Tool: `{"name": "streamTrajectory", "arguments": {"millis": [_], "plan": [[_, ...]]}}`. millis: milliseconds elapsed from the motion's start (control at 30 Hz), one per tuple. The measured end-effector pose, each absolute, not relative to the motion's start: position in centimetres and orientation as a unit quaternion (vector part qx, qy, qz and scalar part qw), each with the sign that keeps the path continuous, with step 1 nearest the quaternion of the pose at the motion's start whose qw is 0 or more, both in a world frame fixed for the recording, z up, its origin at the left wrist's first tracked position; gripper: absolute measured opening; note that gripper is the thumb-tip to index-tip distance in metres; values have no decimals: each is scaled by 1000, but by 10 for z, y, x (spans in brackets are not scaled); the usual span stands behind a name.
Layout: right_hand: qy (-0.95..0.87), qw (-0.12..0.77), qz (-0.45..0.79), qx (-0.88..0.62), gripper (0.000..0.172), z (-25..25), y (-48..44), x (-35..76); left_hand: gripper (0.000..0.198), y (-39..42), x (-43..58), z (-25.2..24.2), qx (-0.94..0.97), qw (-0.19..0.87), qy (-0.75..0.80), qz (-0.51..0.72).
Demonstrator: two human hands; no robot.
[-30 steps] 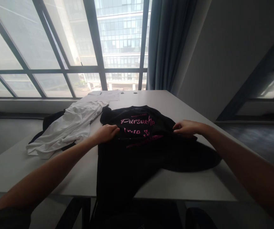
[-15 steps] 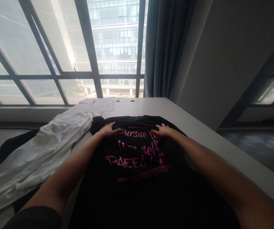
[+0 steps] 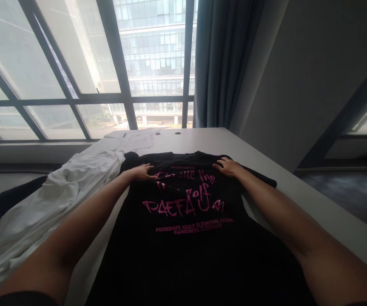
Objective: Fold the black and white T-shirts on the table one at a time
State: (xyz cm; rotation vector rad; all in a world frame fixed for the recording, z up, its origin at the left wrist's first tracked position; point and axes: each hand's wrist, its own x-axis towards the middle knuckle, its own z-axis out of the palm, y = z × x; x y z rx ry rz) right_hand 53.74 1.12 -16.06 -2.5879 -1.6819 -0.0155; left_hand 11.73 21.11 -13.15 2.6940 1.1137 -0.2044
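Observation:
A black T-shirt with pink lettering lies spread on the white table, its neckline toward the window. My left hand rests on its upper left, fingers stretched out and the thumb apart, by the start of the printed words. On the upper right of the shirt lies my right hand, palm down with fingers spread. The right sleeve extends out past my right wrist. At the left shoulder the sleeve looks bunched. Small creases break up the lettering between the hands.
White cloth lies rumpled along the table's left side, with dark fabric beside it. Papers rest at the far left corner, near two round table holes. A window and a blue-grey curtain stand behind the table.
My hands have moved apart across the shirt, the right one outward to the right. The shirt's chest and print lie flatter and wider, and the right sleeve now shows spread out.

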Motion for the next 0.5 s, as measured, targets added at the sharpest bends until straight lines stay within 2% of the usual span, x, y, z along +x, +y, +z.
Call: {"name": "streamTrajectory", "arguments": {"millis": [67,133,233,300,367,500], "plan": [[-527,48,-32,-848,67,-152,9,539,103,207,113,-112,907,119,383,-126],[-484,56,-46,-872,63,-142,11,540,87,210,114,-93,893,122,406,-150],[-429,48,-39,-901,66,-128,19,539,69,220,123,-81,874,64,474,-85],[-414,24,-12,-910,64,-122,27,538,64,228,132,-85,866,1,499,-30],[-407,-1,25,-913,55,-118,36,537,61,236,140,-95,868,-37,494,-24],[-407,22,-6,-913,40,-103,51,545,45,259,145,-108,873,-10,484,-48]]}}
